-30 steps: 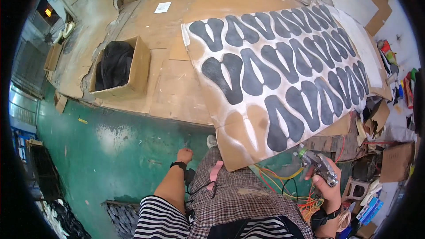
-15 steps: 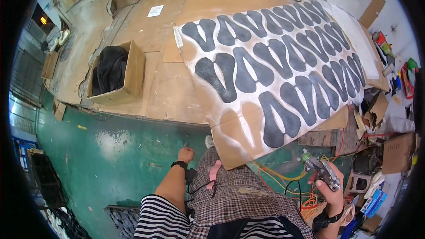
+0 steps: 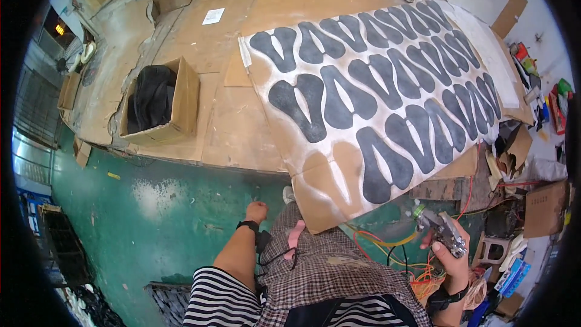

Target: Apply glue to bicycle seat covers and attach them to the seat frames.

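My right hand (image 3: 449, 255) is wrapped round a metal spray gun (image 3: 445, 233) with a green nozzle end, held off the lower right edge of a sprayed cardboard sheet (image 3: 324, 211). Rows of dark grey, rounded insole-like pieces (image 3: 387, 166) lie on that sheet, with white spray between them. Near the sheet's lower left corner a bare brown patch (image 3: 321, 175) keeps the outline of such pieces. My left hand (image 3: 256, 211) hangs beside my checked apron (image 3: 339, 266), fingers curled closed, with nothing seen in it.
An open cardboard box (image 3: 181, 109) holding black material (image 3: 151, 97) stands on the cardboard-covered table (image 3: 224, 127). Orange and yellow hoses (image 3: 387, 248) tangle by my right side. Boxes and odds and ends crowd the right wall. The floor (image 3: 157, 206) is green.
The view has shifted very slightly. My left hand's fingers look more curled in than before. The spray gun stays in my right hand at nearly the same place.
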{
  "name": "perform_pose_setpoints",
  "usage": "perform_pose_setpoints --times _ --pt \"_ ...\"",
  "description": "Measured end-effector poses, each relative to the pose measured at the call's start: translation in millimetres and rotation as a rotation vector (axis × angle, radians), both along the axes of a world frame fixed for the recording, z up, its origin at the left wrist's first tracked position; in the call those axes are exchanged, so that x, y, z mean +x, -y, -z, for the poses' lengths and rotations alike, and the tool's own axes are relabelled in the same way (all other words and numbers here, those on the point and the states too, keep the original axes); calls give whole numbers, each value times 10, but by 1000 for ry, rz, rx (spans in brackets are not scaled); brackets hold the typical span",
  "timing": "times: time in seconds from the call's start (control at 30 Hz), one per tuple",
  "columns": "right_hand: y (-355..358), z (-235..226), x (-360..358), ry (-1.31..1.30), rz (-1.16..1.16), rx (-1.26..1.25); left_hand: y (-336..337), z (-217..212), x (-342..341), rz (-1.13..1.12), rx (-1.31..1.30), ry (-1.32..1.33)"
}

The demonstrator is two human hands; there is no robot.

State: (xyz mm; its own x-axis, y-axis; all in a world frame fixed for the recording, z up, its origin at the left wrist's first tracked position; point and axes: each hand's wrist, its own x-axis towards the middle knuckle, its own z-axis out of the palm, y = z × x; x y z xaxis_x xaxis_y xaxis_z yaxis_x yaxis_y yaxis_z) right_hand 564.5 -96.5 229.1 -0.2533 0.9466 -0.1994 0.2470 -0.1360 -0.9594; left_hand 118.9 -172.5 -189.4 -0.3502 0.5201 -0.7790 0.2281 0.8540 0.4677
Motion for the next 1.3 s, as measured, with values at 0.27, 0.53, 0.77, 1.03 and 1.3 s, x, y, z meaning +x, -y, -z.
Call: perform_pose_setpoints --times 0.27,0.53,0.77,1.03,1.3 --pt "-85 86 -11 -26 116 10 -12 -12 23 -77 9 -19" --pt "-140 95 -29 -11 36 -24 50 212 -61 -11 45 -110" --pt "-303 130 -246 -25 177 91 -25 41 -52 -19 -34 -16" --pt "-326 115 -233 -28 106 18 -39 43 -58 -49 11 16" --pt "-470 91 -501 -76 173 69 8 231 -211 19 7 -91"
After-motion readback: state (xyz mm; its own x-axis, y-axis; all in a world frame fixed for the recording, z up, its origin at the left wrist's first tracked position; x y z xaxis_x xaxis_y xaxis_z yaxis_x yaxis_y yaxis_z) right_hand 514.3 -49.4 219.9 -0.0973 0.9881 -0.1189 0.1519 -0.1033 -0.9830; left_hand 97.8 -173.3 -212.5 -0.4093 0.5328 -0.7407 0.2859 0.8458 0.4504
